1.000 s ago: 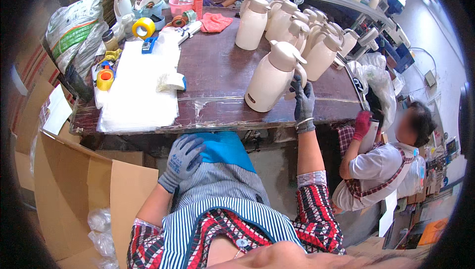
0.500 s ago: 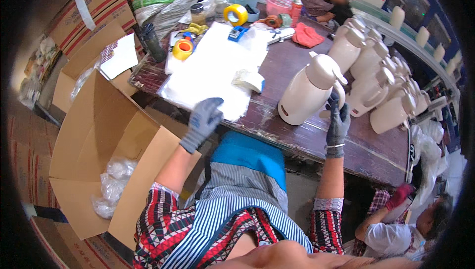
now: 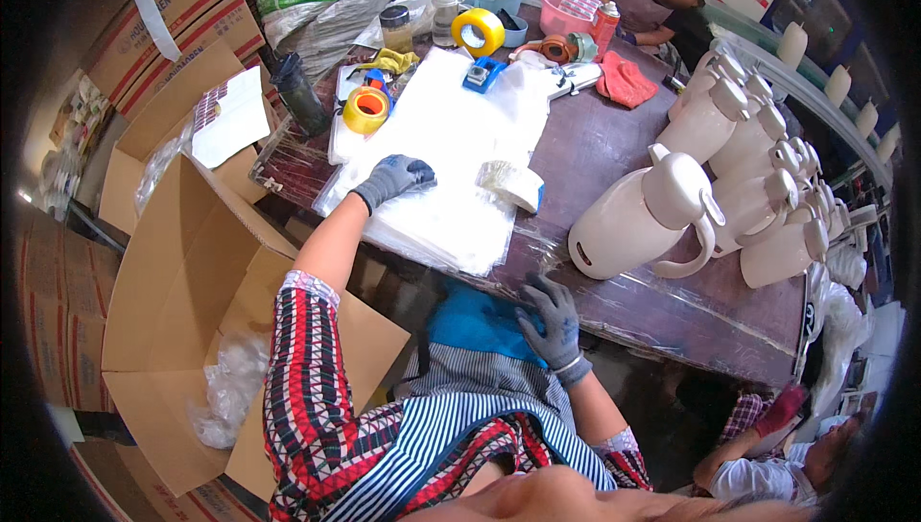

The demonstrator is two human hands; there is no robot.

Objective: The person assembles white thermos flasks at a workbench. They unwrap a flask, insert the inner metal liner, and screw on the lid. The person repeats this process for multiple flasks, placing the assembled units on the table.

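Note:
My left hand (image 3: pixel 395 178), in a grey glove, rests on a stack of clear plastic bags (image 3: pixel 451 148) spread on the dark wooden table (image 3: pixel 672 306). My right hand (image 3: pixel 549 318), also gloved, lies with fingers spread near the table's front edge, over a blue cloth (image 3: pixel 475 322) on my lap. A cream jug with a handle (image 3: pixel 641 220) stands tilted on the table just beyond my right hand, not touched. A roll of clear tape (image 3: pixel 511 183) sits on the bags between my hands.
Several more cream jugs (image 3: pixel 758 177) crowd the table's right side. Yellow tape rolls (image 3: pixel 478 31), bottles and a pink basket (image 3: pixel 566 11) lie at the far end. An open cardboard box (image 3: pixel 182 272) stands at my left. Other people sit at the far end and lower right.
My right hand let go of the cream jug and dropped to the table's front edge. My left hand moved from the table's edge onto the plastic bags. The view swung left.

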